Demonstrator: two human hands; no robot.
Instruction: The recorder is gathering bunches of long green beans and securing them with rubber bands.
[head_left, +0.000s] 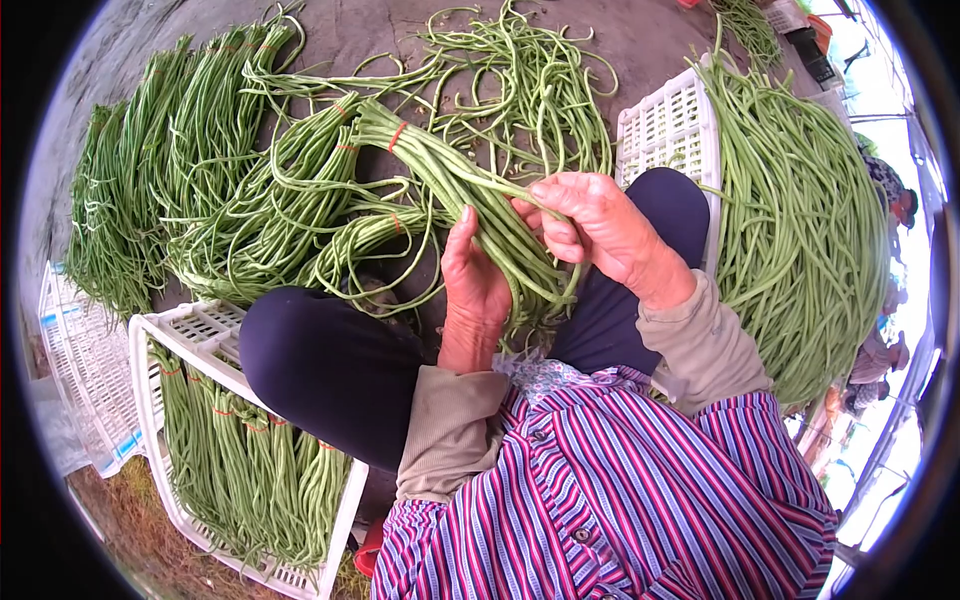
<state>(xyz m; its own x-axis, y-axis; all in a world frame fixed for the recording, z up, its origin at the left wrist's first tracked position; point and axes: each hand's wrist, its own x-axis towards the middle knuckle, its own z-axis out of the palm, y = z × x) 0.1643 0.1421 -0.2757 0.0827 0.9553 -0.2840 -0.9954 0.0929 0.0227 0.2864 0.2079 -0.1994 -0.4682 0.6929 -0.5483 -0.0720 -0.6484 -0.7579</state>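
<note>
A bundle of yardlong beans (469, 191) lies slantwise above my lap, a red band (397, 137) around its upper end. My left hand (474, 281) holds the bundle from the left and below, thumb up along its side; the other fingers are hidden under the beans. On the right side, my right hand (592, 225) pinches a single bean (517, 189) between thumb and forefinger, its other fingers curled. The bundle's lower ends hang between my knees.
Banded bean bundles (217, 112) lie on the floor at the left, loose beans (532, 90) straight ahead. A white plastic crate (667, 124) heaped with beans (795, 225) stands right. Another crate (247, 386) holds banded bundles near my left knee. Several people are far right.
</note>
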